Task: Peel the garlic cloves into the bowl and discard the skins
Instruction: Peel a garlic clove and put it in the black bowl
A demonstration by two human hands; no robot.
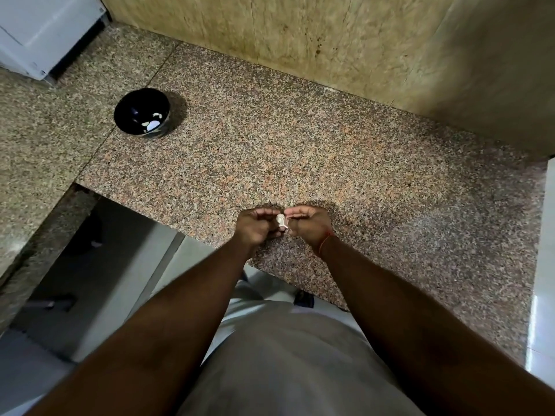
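Observation:
A small white garlic clove is pinched between my two hands, just above the near edge of the speckled granite counter. My left hand curls round it from the left and my right hand pinches it from the right. A thin red thread circles my right wrist. A dark glossy bowl stands at the far left of the counter, well away from my hands, with a few pale peeled cloves inside.
A yellowish stone wall backs the counter. A white appliance sits at the top left corner. The counter steps back at the left, where a gap opens onto the floor. A white surface borders the right side.

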